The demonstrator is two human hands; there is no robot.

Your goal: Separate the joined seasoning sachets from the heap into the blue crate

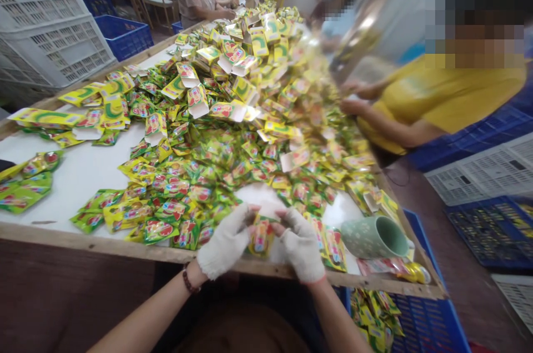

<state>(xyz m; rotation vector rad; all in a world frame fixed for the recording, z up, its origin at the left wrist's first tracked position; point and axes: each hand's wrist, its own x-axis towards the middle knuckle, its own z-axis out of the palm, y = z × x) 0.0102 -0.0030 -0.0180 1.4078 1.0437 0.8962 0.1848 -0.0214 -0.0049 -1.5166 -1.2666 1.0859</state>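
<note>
A small yellow-green packet (261, 236) with red printing is held upright between my two hands, close to the table's front edge. My left hand (227, 239), in a white glove with bare fingertips and a beaded bracelet at the wrist, pinches its left side. On the right side, my right hand (302, 242), gloved the same way, has its fingers closed at the packet's upper edge. More packets (333, 242) lie just right of my right hand. A large heap of green and yellow packets (175, 186) spreads in front of me, with open-ended yellow boxes (197, 100) on top.
A green patterned cup (375, 236) lies on its side at the right corner of the wooden-edged table (125, 247). Below it stands a blue crate (433, 319) holding packets. A co-worker in a yellow shirt (441, 97) sits at right; white crates (50, 25) are stacked at left.
</note>
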